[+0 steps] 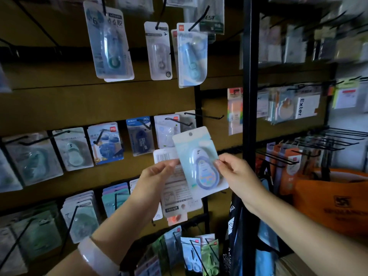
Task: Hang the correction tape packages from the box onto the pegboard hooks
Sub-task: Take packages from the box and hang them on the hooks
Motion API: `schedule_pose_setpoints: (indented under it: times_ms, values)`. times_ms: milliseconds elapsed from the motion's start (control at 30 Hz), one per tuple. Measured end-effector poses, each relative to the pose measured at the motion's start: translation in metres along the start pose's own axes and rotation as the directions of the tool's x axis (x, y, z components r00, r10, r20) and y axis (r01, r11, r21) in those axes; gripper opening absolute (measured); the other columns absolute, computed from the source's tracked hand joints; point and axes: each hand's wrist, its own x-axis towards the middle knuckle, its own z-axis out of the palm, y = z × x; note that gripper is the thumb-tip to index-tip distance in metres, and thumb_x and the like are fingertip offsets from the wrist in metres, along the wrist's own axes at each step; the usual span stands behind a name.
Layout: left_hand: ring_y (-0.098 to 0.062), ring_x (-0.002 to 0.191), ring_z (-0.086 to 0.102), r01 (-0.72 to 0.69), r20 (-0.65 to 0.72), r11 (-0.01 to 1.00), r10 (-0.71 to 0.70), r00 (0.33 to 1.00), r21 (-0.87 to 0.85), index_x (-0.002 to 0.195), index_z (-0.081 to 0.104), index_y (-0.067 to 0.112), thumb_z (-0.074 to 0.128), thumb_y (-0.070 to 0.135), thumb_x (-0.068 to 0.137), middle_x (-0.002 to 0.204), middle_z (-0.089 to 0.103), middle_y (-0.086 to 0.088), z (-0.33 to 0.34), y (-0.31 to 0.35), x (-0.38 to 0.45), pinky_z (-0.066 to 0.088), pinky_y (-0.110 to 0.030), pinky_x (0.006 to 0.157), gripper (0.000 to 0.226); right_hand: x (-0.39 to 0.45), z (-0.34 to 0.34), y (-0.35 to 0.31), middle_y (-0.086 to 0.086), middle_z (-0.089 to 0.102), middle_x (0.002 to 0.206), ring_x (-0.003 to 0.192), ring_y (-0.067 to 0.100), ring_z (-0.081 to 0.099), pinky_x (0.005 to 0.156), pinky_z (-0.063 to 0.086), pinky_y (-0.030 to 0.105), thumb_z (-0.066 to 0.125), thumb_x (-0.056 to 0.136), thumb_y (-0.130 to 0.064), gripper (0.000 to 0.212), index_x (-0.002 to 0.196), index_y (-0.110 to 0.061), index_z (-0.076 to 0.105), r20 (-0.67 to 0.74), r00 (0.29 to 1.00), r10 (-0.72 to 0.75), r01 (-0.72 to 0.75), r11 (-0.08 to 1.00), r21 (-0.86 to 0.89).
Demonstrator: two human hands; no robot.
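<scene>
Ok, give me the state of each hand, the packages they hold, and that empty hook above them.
Right hand: pinches front package.
Front package: face out, tilted, unhung.
Left hand: holds back-facing packages.
Back-facing packages: barcode side showing, unhung.
Empty hook: bare.

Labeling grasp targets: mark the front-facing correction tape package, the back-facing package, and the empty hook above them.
front-facing correction tape package (200, 158), head view, blister bubble
back-facing package (177, 188), head view, printed back
empty hook (205, 116), head view, mid-wire
</scene>
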Motion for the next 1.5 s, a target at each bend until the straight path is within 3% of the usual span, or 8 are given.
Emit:
schedule_pose_setpoints:
  times_ms: [133, 367, 533, 733, 933, 1133, 1400, 1500]
  values:
    - [-0.026, 0.09, 0.069, -0.016, -0.047, 0.987, 0.024, 0.999, 0.161, 0.107, 0.067, 0.018, 0.054, 0.032, 0.091, 0.098, 0.071, -0.008, -0.002, 0.012, 0.027, 0.056, -0.035, 0.071, 0.025, 0.03, -0.025, 0.004, -0.001, 0.053, 0.075, 0.071, 0.009, 0.045, 0.058, 0.031, 0.018, 0.044, 0.097, -0.015, 0.021, 0.08, -0.011, 0.056, -0.173, 0.984, 0.033, -0.031, 0.999, 0.016]
    - [-0.029, 0.094, 0.066, 0.076, -0.096, 0.987, -0.063, 0.993, 0.143, 0.104, 0.068, 0.017, 0.056, 0.032, 0.091, 0.1, 0.07, -0.01, -0.002, 0.008, 0.045, 0.054, -0.045, 0.084, 0.023, 0.042, -0.048, 0.01, -0.008, 0.061, 0.082, 0.075, 0.004, 0.053, 0.063, 0.04, 0.012, 0.045, 0.096, -0.016, 0.015, 0.092, -0.016, 0.059, -0.308, 0.948, 0.076, -0.06, 0.996, 0.061]
    - [-0.027, 0.093, 0.067, 0.096, -0.088, 0.988, -0.086, 0.992, 0.117, 0.105, 0.067, 0.016, 0.055, 0.03, 0.092, 0.1, 0.07, -0.01, 0.002, 0.004, 0.044, 0.055, -0.036, 0.075, 0.022, 0.032, -0.05, 0.007, 0.001, 0.056, 0.07, 0.042, 0.004, 0.041, 0.038, 0.035, 0.015, 0.046, 0.096, -0.017, 0.016, 0.09, -0.013, 0.061, -0.312, 0.946, 0.089, -0.072, 0.995, 0.064]
    - [-0.026, 0.099, 0.064, 0.064, -0.088, 0.991, -0.054, 0.995, 0.114, 0.107, 0.067, 0.021, 0.053, 0.029, 0.093, 0.103, 0.069, -0.007, -0.003, 0.013, 0.04, 0.052, -0.041, 0.087, 0.021, 0.051, -0.048, -0.002, 0.003, 0.05, 0.07, 0.053, 0.016, 0.036, 0.036, 0.031, 0.017, 0.047, 0.096, -0.018, 0.021, 0.082, -0.015, 0.061, -0.22, 0.958, 0.186, -0.186, 0.982, 0.02]
    - [-0.026, 0.114, 0.055, 0.016, -0.053, 0.993, -0.01, 0.999, 0.114, 0.103, 0.066, 0.037, 0.045, 0.021, 0.096, 0.121, 0.061, -0.002, -0.019, 0.02, 0.045, 0.039, -0.051, 0.104, 0.027, 0.089, -0.019, 0.007, 0.002, 0.05, 0.073, 0.061, 0.014, 0.04, 0.047, 0.034, 0.024, 0.048, 0.095, -0.017, 0.015, 0.091, -0.013, 0.062, -0.217, 0.949, 0.227, -0.231, 0.973, 0.007]
    - [-0.022, 0.108, 0.059, 0.037, -0.004, 0.994, -0.037, 0.999, 0.105, 0.109, 0.066, 0.038, 0.045, 0.02, 0.095, 0.113, 0.065, 0.002, -0.041, 0.019, 0.069, 0.044, -0.05, 0.098, 0.031, 0.149, 0.015, 0.029, 0.0, 0.05, 0.069, 0.057, 0.01, 0.039, 0.049, 0.036, 0.024, 0.051, 0.094, -0.016, 0.022, 0.107, -0.004, 0.065, -0.202, 0.944, 0.261, -0.268, 0.963, -0.011]
    - [-0.02, 0.103, 0.064, 0.04, 0.004, 0.997, -0.041, 0.999, 0.061, 0.109, 0.066, 0.034, 0.043, 0.017, 0.096, 0.109, 0.07, 0.001, -0.051, 0.011, 0.093, 0.048, -0.045, 0.092, 0.032, 0.221, 0.044, 0.058, 0.01, 0.057, 0.079, 0.079, 0.023, 0.052, 0.064, 0.046, 0.03, 0.048, 0.093, -0.019, 0.021, 0.082, -0.01, 0.064, -0.233, 0.935, 0.266, -0.314, 0.928, -0.199]
    - [-0.018, 0.103, 0.065, 0.028, 0.005, 0.999, -0.028, 1.0, 0.045, 0.11, 0.067, 0.031, 0.042, 0.015, 0.096, 0.107, 0.072, 0.003, -0.055, 0.006, 0.091, 0.049, -0.039, 0.089, 0.033, 0.214, 0.048, 0.065, 0.013, 0.061, 0.11, 0.096, 0.024, 0.055, 0.077, 0.044, 0.031, 0.04, 0.096, -0.019, 0.028, 0.114, -0.01, 0.06, -0.243, 0.922, 0.302, -0.356, 0.907, -0.223]
